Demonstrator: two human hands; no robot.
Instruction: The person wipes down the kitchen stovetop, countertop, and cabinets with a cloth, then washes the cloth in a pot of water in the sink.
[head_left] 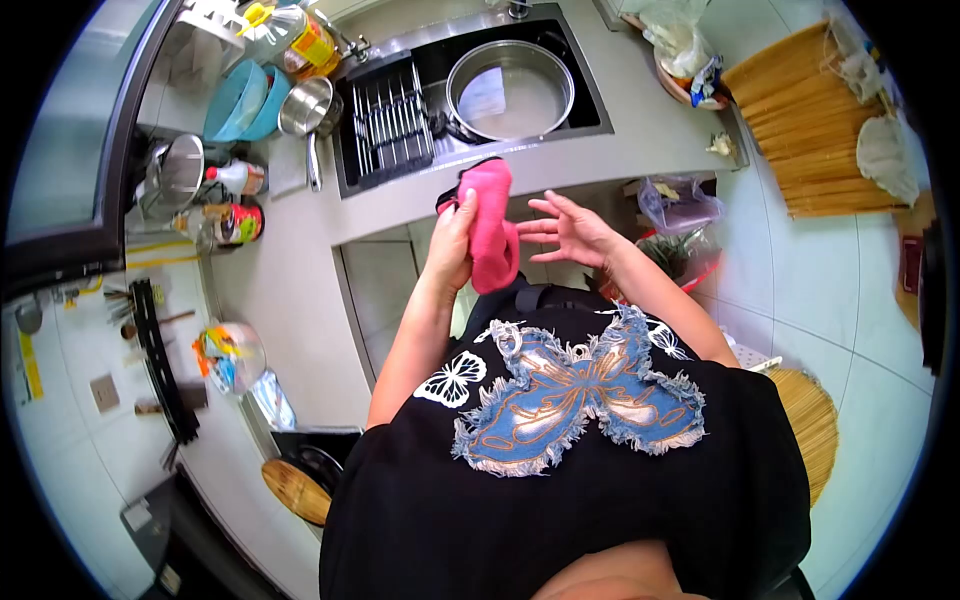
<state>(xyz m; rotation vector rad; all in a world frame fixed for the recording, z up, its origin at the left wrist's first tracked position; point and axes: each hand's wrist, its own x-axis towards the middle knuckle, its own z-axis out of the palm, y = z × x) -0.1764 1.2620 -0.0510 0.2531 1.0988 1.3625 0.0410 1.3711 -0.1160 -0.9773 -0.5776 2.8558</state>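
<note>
A folded pink cloth (490, 225) with a black edge at its top is gripped in my left hand (452, 240), thumb across its front. Just to the right, my right hand (578, 232) is open, its fingers spread and pointing toward the cloth. Both hands are in front of the counter's near edge, below the black sink (597, 118). A large round metal pan (540, 112) with liquid in it sits in the sink, beside a metal drying rack (393, 115).
A small saucepan (305, 108), blue bowls (236, 100) and an oil bottle (312, 45) crowd the counter left of the sink. Bags (680, 205) lie under the counter on the right. A straw broom (800, 120) stands at the far right.
</note>
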